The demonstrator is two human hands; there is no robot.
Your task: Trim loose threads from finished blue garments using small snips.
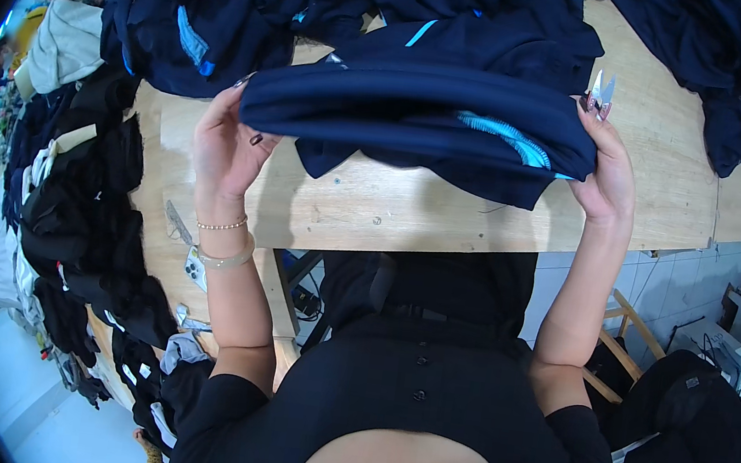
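Note:
A dark navy garment [366, 120] is stretched sideways above the wooden table, its long folded edge slightly blurred. A turquoise strip with stitched edges shows inside its opening. My left hand [231, 145] grips the garment's left end between thumb and fingers. At the other end, my right hand [611, 173] pinches the fabric and also keeps a small pair of scissors [601, 95], blades pointing up and away from me. Beneath the lifted part, more navy cloth [496, 184] lies on the table; whether it belongs to the same garment I cannot tell.
Navy garments with turquoise pieces [203, 17] are heaped along the table's far side. Black clothes [79, 233] pile up at the left. The wooden table [419, 214] has its near edge before my body. A phone [197, 268] lies by my left forearm; a black-draped chair [686, 409] stands at right.

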